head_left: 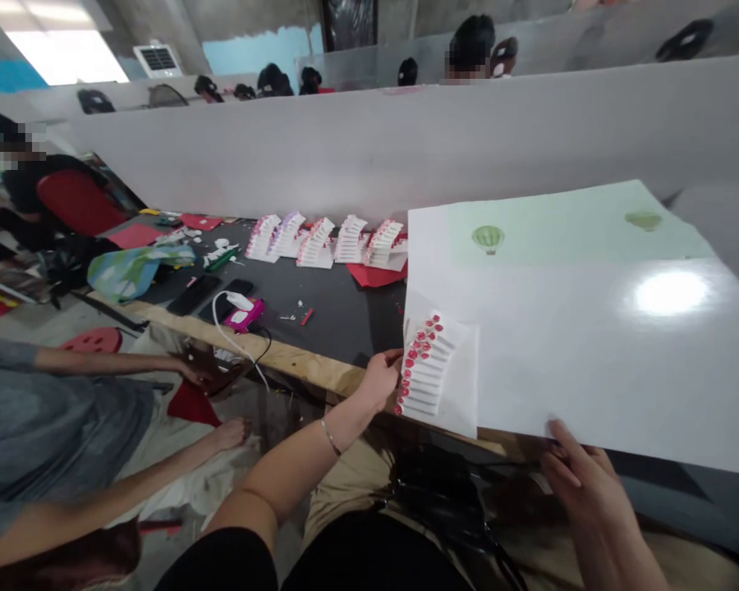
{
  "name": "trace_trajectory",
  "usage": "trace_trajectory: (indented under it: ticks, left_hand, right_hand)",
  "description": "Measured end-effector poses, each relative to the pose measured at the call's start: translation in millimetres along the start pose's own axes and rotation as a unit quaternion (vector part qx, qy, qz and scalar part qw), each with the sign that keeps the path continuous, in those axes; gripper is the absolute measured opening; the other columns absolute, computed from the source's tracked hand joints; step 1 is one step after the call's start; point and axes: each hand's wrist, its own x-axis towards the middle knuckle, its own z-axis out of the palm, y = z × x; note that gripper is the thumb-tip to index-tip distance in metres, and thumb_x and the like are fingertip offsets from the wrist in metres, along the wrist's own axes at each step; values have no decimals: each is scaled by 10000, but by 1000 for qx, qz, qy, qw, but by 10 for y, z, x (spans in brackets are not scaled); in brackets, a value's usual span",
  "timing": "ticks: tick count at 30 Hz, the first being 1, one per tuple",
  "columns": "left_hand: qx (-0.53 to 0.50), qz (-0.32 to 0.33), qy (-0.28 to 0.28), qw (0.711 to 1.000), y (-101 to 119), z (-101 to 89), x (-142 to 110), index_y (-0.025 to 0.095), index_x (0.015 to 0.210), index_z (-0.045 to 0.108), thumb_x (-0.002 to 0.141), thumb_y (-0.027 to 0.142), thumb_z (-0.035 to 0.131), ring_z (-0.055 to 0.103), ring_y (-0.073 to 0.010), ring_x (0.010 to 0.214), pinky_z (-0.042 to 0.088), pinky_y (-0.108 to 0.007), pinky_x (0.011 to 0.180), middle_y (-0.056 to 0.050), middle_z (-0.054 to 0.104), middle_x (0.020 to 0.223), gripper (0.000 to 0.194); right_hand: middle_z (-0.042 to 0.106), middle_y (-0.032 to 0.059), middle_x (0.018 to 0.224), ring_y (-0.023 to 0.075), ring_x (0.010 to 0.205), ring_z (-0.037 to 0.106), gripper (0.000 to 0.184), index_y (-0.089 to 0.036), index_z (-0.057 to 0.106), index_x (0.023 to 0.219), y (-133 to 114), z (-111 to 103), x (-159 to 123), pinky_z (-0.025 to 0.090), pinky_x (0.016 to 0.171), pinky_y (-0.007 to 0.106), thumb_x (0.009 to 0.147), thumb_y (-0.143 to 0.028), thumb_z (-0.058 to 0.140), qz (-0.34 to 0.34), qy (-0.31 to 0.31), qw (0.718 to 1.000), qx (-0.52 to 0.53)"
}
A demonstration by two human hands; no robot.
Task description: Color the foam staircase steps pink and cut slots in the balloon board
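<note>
A large glossy white sheet (548, 353) with a pale green band and balloon pictures lies tilted over the right part of the table. On its near left corner rests a white paper card (459, 394) with a fan of white strips tipped with red flower-like pieces (424, 355). My left hand (382, 382) is closed at the left edge of this card, its fingertips partly hidden behind it. My right hand (585, 476) grips the near edge of the large sheet, thumb on top and fingers underneath.
Several similar flower cards (317, 242) stand along the back of the dark table (338, 316). Phones (194, 295), a magenta device (245, 314) with cables and paper scraps lie left. A co-worker's arms (160, 468) are close by on the left. A pale partition (369, 156) runs behind.
</note>
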Motion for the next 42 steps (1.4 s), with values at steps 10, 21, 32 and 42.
trace_trajectory:
  ticks: [10, 21, 32, 42]
  left_hand:
    - [-119, -87, -9, 989, -54, 143, -85, 180, 811, 617, 740, 184, 700, 621, -131, 563, 512, -259, 598, 11, 658, 645, 110]
    - [-120, -80, -51, 988, 58, 59, -42, 184, 982, 688, 690, 175, 770, 686, -162, 552, 559, -252, 547, 5, 741, 689, 303]
    - [-131, -74, -55, 987, 20, 44, -32, 200, 1052, 677, 703, 167, 781, 741, -216, 688, 614, -343, 683, -17, 776, 787, 366]
    - [-176, -41, -147, 973, -86, -25, -12, 191, 1109, 667, 754, 486, 773, 730, -257, 911, 570, -398, 890, -80, 770, 1023, 473]
  right_hand:
    - [309, -133, 347, -19, 229, 244, 624, -187, 373, 501, -79, -116, 136, 230, 225, 79, 520, -453, 938, 18, -11, 999, -34]
    - [530, -55, 489, 41, 397, 465, 558, -196, 494, 576, -121, 125, 111, 259, 243, 87, 455, -487, 954, 32, 8, 999, 22]
    - [755, 143, 949, 218, 697, 741, 535, -159, 683, 930, 243, 404, -323, 381, 311, 151, 702, -639, 742, 118, -252, 945, -171]
    - [735, 64, 824, 195, 713, 704, 498, -194, 731, 871, 334, 394, -348, 569, 511, 237, 630, -622, 817, 47, -180, 972, -142]
